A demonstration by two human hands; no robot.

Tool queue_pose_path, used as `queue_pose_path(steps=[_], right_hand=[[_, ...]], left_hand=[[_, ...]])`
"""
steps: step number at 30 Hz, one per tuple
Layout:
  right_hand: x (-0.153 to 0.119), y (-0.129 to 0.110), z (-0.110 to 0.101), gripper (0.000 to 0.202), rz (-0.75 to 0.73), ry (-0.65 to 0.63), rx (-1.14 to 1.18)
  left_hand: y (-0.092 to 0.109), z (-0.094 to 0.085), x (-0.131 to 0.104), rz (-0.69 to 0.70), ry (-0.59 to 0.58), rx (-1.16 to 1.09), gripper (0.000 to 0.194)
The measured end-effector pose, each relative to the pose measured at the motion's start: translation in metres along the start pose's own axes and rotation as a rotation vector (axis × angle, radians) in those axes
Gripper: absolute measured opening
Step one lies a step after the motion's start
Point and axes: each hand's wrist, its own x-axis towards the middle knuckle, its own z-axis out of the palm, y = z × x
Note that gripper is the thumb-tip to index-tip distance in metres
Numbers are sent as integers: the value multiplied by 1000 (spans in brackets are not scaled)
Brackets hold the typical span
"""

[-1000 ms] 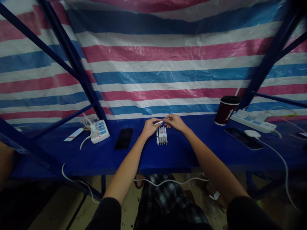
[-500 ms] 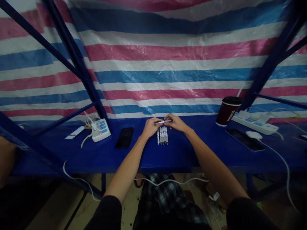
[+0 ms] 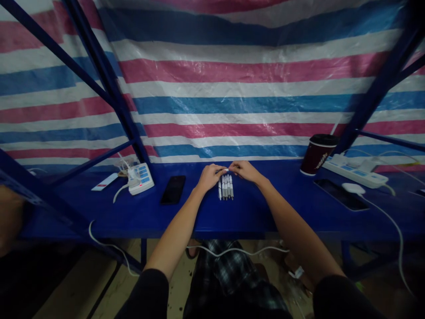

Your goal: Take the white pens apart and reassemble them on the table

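Observation:
Several grey and white pens (image 3: 227,189) lie side by side on the blue table (image 3: 252,210), their tips towards me. Just beyond their far ends, my left hand (image 3: 210,176) and my right hand (image 3: 244,171) face each other with a pen (image 3: 226,170) between them. The fingers of both hands are closed on this pen, which lies crosswise low over the table. Only its short white middle shows; the fingers cover the rest.
A black phone (image 3: 173,189) and a white power strip (image 3: 141,178) lie to the left. To the right are a dark cup (image 3: 318,155) with a straw, another power strip (image 3: 355,172), a phone (image 3: 332,191) and a white charger (image 3: 353,188). A striped sheet (image 3: 226,104) hangs behind.
The fingers of both hands have closed further over the pen, and less of it shows. My right hand is slightly lower. The row of pens has stayed in place.

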Motion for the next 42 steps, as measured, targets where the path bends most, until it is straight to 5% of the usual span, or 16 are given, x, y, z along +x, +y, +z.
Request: queue_pose_path(steps=[6, 9, 12, 16, 24, 36, 42], right_hand=[[1, 1, -2, 30, -53, -71, -14], [3, 3, 0, 34, 18, -106, 164], [4, 1, 4, 34, 93, -183, 451], [1, -9, 12, 38, 84, -328, 698], [0, -15, 17, 36, 53, -309, 691], [2, -14, 19, 37, 92, -255, 662], [1, -23, 20, 38, 88, -255, 716]], left_hand=[[2, -4, 1, 25, -16, -16, 19], [9, -8, 2, 75, -4, 24, 19], [16, -14, 3, 118, 169, 85, 26], [20, -20, 5, 141, 372, 12, 69], [16, -19, 5, 29, 319, -259, 72], [10, -16, 4, -23, 236, -271, 62], [11, -14, 10, -135, 112, -559, 75]])
